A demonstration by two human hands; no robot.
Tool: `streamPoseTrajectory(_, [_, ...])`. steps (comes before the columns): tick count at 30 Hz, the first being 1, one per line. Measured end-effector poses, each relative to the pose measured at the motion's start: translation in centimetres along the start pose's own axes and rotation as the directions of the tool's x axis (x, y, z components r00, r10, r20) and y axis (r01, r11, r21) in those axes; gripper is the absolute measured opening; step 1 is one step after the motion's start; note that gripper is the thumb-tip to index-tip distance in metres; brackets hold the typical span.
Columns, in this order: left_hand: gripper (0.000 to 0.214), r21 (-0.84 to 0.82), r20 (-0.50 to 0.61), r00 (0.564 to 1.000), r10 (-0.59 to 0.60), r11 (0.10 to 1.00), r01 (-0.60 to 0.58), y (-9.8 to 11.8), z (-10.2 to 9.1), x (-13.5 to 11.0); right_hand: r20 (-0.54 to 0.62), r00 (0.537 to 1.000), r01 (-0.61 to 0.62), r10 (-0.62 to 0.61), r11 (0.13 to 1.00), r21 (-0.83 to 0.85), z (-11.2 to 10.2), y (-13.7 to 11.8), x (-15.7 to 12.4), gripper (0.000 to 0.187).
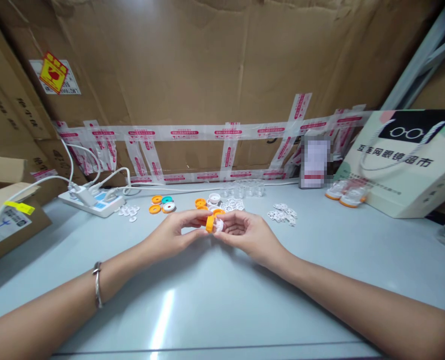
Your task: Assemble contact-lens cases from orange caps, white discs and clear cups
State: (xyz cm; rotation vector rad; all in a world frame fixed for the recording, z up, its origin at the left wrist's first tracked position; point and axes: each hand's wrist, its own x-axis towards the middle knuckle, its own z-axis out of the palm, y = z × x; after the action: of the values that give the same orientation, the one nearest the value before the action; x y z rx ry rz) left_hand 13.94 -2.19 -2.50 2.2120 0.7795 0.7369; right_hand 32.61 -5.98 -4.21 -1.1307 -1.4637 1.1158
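Note:
My left hand (177,231) pinches a small orange ring (209,223) on edge at the middle of the grey table (214,295). My right hand (245,231) meets it from the right, fingers curled around a small white round piece (218,225) pressed against the ring. Just behind the hands lie more orange rings (200,202), a white cap (214,197) and a heap of white toothed discs (233,204). A silver bracelet (97,285) sits on my left wrist.
Orange and teal discs (161,204) and white pieces (129,211) lie left of centre by a white power strip (92,201). More white discs (283,214) lie right. Clear vials (245,189) stand behind. A printed box (410,160) stands right, cardboard wall (207,75) behind, cardboard box (8,220) left.

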Motion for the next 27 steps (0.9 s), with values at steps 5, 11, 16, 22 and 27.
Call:
streamPoseTrajectory(5, [0.034,0.008,0.015,1.000,-0.019,1.000,0.019,-0.01,0.18,0.01,-0.009,1.000,-0.004,0.004,1.000,-0.012,0.03,0.13,-0.03,0.022])
streamPoseTrajectory(11, [0.032,0.060,-0.013,1.000,-0.017,0.998,0.018,0.08,0.29,-0.03,0.004,0.999,0.037,-0.037,0.998,-0.055,-0.01,0.42,-0.01,0.022])
streamPoseTrajectory(16, [0.031,0.098,-0.033,0.999,-0.019,0.995,0.022,0.13,0.47,-0.12,0.020,0.996,0.085,-0.084,0.994,-0.070,-0.03,0.64,-0.04,0.021])
streamPoseTrajectory(22, [0.026,0.187,-0.045,0.999,0.028,0.982,-0.019,0.03,0.60,-0.25,0.026,0.990,0.140,-0.138,0.983,-0.119,-0.02,0.64,-0.17,0.022])
streamPoseTrajectory(27, [0.025,0.312,-0.050,0.994,0.095,0.947,-0.074,0.32,0.64,-0.34,0.037,0.986,0.168,-0.164,0.974,-0.149,0.06,0.73,-0.26,0.021])
